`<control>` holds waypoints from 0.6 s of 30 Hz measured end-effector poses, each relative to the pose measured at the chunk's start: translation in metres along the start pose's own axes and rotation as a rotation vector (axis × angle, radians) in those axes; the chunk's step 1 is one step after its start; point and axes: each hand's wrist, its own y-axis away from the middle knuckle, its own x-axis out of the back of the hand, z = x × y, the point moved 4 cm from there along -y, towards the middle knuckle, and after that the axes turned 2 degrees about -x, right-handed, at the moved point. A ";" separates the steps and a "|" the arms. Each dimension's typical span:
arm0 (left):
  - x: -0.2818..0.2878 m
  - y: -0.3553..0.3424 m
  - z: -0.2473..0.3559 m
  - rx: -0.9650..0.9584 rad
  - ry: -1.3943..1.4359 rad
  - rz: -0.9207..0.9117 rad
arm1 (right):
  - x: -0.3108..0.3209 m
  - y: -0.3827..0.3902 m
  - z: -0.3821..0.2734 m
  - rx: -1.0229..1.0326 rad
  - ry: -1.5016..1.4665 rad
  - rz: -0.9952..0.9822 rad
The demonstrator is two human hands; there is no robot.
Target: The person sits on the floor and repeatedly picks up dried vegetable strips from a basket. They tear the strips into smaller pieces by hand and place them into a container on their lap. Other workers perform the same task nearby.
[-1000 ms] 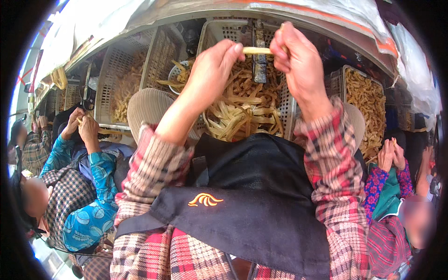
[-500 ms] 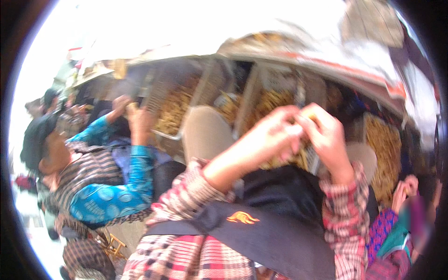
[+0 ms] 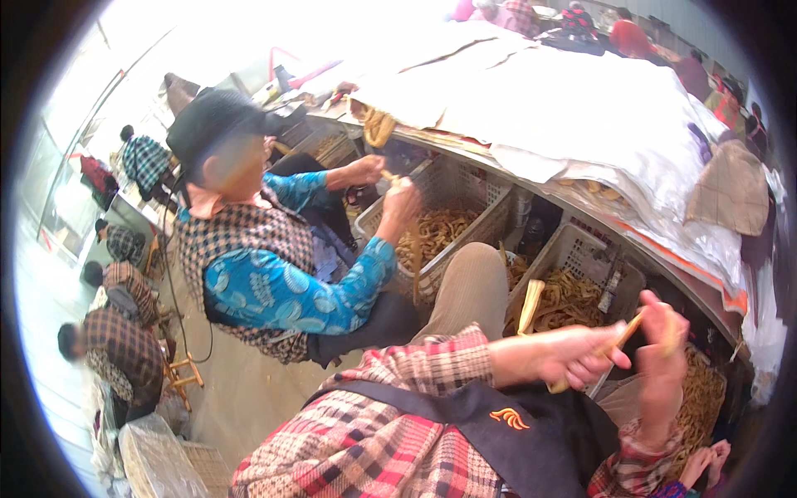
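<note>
My left hand (image 3: 573, 355) is closed around a pale yellow strip (image 3: 628, 334), flat and dried-looking, that sticks out past the thumb. The strip's upper end reaches my right hand (image 3: 662, 344), whose fingers are bent around it and smeared by motion. Both hands are over my lap, above a dark apron (image 3: 540, 432). Another pale strip (image 3: 530, 307) stands upright just beyond my left wrist; whether my hand holds it, I cannot tell. Past my hands, a plastic crate (image 3: 635, 278) holds many similar strips (image 3: 573, 303).
At my left, a co-worker in blue sleeves (image 3: 282, 290) handles a strip over another crate (image 3: 506, 199) of strips. A table under white sheeting (image 3: 581, 108) runs above the crates. Another person's hands (image 3: 706, 461) show at lower right, beside more strips (image 3: 701, 398).
The view has swung left, so more of the co-worker and floor shows. My hands were pinched together and are now slightly apart, with the strip visible between them.
</note>
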 end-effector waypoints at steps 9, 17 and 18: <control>-0.009 0.010 -0.026 -0.060 0.096 -0.128 | 0.003 0.018 0.016 0.130 0.560 -0.170; -0.012 0.019 0.009 -0.994 -0.676 0.429 | 0.029 0.009 0.029 -0.393 0.573 -0.230; -0.038 0.036 0.009 -0.979 -1.312 0.554 | 0.029 0.010 0.036 -0.196 0.525 -0.207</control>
